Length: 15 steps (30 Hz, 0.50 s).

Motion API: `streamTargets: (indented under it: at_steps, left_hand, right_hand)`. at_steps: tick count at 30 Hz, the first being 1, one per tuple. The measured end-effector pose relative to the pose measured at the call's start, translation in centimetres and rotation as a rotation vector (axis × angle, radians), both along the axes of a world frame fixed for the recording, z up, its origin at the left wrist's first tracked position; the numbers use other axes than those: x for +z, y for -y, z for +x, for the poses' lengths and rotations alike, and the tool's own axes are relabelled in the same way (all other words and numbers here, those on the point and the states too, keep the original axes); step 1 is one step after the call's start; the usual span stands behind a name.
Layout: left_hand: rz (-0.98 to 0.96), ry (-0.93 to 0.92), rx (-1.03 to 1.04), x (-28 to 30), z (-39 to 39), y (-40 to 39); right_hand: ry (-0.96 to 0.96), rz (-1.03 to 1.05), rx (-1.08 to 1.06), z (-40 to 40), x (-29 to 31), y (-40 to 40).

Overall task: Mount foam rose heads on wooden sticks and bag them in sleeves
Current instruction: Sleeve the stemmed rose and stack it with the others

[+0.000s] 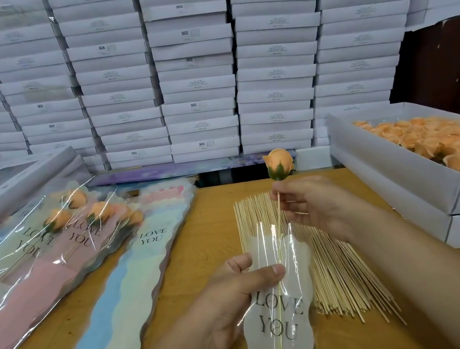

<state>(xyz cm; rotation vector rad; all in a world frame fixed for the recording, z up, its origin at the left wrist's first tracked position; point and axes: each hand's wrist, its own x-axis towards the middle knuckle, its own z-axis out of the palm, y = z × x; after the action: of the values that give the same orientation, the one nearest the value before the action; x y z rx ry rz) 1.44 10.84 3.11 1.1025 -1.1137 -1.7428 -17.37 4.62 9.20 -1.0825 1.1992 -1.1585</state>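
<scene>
- I read "LOVE YOU" in dark letters on the sleeve (279, 315) in the hands, and again on the stack of empty sleeves (135, 269) and on the bagged roses (59, 233) at the left.
- "SGS" shows on several of the white boxes (192, 67) stacked in a wall behind; their smaller print is too blurred for me to read.
- The work surface is a tan wooden table (210, 226). A loose pile of wooden sticks (329, 267) lies on it, partly under the sleeve.
- At the right, an open white box (399, 176) holds many orange rose heads (443, 144); it sits on another white box.
- My view shows the left hand (237, 298) gripping the sleeve near its top, thumb pressed across the front, fingers curled behind.
- The right hand (313, 206) pinches a stick (278, 208) just below its orange rose head (278, 163) with a green base, held upright above the sleeve.
- The stick's lower part is already inside the sleeve; the rose head is well above the opening.
</scene>
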Motion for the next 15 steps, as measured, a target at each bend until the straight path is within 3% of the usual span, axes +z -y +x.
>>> streamTargets:
  at_steps: [5, 15]
  left_hand:
    - [0.025, -0.050, -0.066, 1.0, -0.1, -0.5]
    - [0.016, -0.075, 0.029, 1.1, 0.2, -0.3]
  right_hand:
    - [0.012, -0.002, -0.019, 0.4, 0.1, 0.4]
    - [-0.045, 0.054, 0.056, 1.6, -2.8, -1.3]
